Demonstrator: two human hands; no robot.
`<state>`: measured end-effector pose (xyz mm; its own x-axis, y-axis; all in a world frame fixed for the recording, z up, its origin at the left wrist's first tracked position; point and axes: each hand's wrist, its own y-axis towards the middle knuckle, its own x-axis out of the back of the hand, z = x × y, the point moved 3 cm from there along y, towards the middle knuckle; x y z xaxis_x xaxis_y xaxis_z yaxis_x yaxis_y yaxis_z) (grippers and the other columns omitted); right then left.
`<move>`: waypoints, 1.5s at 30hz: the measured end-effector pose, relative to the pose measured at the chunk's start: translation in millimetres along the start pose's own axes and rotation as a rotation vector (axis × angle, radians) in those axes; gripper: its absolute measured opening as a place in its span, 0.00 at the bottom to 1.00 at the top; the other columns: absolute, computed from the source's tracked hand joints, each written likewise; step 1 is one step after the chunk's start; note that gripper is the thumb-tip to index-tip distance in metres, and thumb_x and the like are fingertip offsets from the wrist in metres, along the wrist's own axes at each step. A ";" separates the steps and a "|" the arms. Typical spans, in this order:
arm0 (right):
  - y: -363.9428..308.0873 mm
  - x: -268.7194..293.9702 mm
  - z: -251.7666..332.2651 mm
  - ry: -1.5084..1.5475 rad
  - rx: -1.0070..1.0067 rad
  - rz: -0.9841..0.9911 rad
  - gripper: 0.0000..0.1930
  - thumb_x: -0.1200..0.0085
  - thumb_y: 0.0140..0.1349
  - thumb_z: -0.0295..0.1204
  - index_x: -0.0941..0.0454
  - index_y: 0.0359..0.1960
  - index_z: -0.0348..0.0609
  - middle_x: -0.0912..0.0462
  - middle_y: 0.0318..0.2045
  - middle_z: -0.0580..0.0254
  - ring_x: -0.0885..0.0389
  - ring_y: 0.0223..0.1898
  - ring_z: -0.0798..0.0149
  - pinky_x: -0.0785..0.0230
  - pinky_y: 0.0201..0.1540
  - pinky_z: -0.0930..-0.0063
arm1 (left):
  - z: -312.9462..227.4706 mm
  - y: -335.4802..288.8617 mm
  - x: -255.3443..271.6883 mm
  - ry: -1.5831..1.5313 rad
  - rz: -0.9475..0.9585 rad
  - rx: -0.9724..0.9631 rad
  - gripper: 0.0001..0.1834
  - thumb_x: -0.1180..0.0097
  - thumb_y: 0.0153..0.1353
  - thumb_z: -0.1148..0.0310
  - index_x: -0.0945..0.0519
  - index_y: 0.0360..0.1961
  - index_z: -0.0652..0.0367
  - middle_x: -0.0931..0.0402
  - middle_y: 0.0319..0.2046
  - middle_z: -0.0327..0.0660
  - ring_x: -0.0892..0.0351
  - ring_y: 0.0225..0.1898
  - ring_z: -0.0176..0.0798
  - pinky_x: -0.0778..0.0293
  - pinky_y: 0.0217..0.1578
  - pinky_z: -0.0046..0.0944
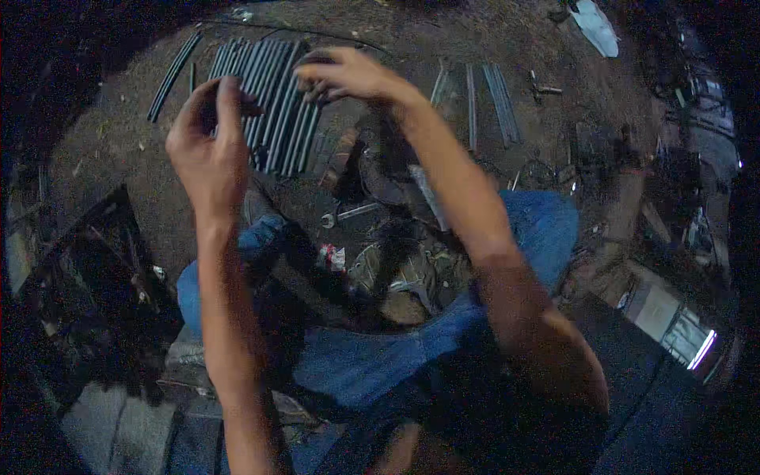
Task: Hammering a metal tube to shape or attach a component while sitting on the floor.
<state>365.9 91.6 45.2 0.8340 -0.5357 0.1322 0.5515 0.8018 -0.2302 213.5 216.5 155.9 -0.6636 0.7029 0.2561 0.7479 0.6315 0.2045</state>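
My left hand [204, 146] is raised over the left part of a row of metal rods [273, 99] lying side by side on the ground. Its fingers curl round toward the upright thumb; whatever may be between them is hidden in the dim light. Beyond the right part of the row, my right hand [342, 75] hangs with its fingers bent together and darkened at the tips. What it holds, if anything, I cannot make out. The two hands are apart from each other.
More rods [500, 104] lie to the right, and a few [174, 75] at the far left. An open-end wrench [348, 214] rests between my knees in blue trousers [542, 229]. A T-shaped metal piece [545, 89] and a pale sheet [595, 30] are farther right.
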 end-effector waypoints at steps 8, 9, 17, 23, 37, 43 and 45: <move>-135.8 244.4 -192.6 0.631 -0.162 -1.052 0.15 0.56 0.62 0.39 0.24 0.38 0.39 0.20 0.25 0.62 0.22 0.29 0.65 0.29 0.36 0.64 | 9.8 -9.4 -26.8 0.159 0.055 0.050 0.12 0.49 0.64 0.68 0.22 0.37 0.69 0.22 0.27 0.40 0.24 0.29 0.29 0.30 0.34 0.29; -146.4 250.6 -237.6 0.675 -0.270 -1.088 0.15 0.57 0.63 0.38 0.24 0.37 0.40 0.21 0.25 0.63 0.23 0.29 0.65 0.29 0.35 0.65 | 12.4 -10.1 -30.7 0.170 0.070 0.047 0.12 0.49 0.64 0.68 0.22 0.37 0.69 0.22 0.27 0.40 0.24 0.29 0.29 0.30 0.34 0.29; -203.3 237.7 -459.9 0.357 -0.967 -1.017 0.18 0.50 0.59 0.36 0.28 0.48 0.41 0.23 0.36 0.53 0.22 0.36 0.57 0.28 0.40 0.64 | 32.7 -7.3 -61.6 0.388 0.182 0.106 0.14 0.52 0.65 0.67 0.22 0.38 0.70 0.21 0.30 0.41 0.25 0.32 0.31 0.30 0.37 0.31; -196.4 257.2 -442.7 -0.279 -1.104 -0.944 0.27 0.43 0.50 0.38 0.30 0.48 0.31 0.24 0.44 0.40 0.25 0.47 0.42 0.33 0.51 0.58 | 44.0 -9.8 -90.3 0.539 0.238 0.119 0.14 0.53 0.66 0.67 0.23 0.38 0.69 0.22 0.27 0.42 0.24 0.31 0.32 0.30 0.37 0.33; -214.8 347.1 -478.5 -0.743 -1.086 -0.740 0.35 0.48 0.47 0.39 0.37 0.57 0.30 0.50 0.64 0.38 0.35 0.57 0.38 0.40 0.59 0.57 | 79.0 -13.4 -89.9 0.802 0.365 0.134 0.16 0.54 0.66 0.65 0.23 0.38 0.70 0.22 0.26 0.42 0.26 0.29 0.33 0.32 0.36 0.33; -221.7 333.2 -463.4 -0.568 -1.037 -0.676 0.36 0.47 0.47 0.41 0.38 0.57 0.31 0.45 0.62 0.36 0.36 0.58 0.39 0.41 0.60 0.57 | 82.3 -12.3 -98.5 0.694 0.325 0.136 0.15 0.54 0.66 0.66 0.23 0.38 0.70 0.23 0.26 0.42 0.26 0.29 0.31 0.31 0.35 0.33; -226.4 333.8 -466.3 -0.581 -0.991 -0.874 0.36 0.46 0.48 0.41 0.37 0.57 0.31 0.41 0.60 0.35 0.36 0.58 0.39 0.40 0.59 0.57 | 81.9 -12.4 -99.8 0.621 0.305 0.169 0.14 0.53 0.66 0.67 0.23 0.38 0.70 0.23 0.26 0.42 0.27 0.29 0.31 0.31 0.34 0.33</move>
<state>511.4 -392.2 -308.2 0.2640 -0.3750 0.8886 0.8420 -0.3597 -0.4020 268.9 165.3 50.4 -0.2549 0.5719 0.7797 0.8524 0.5136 -0.0980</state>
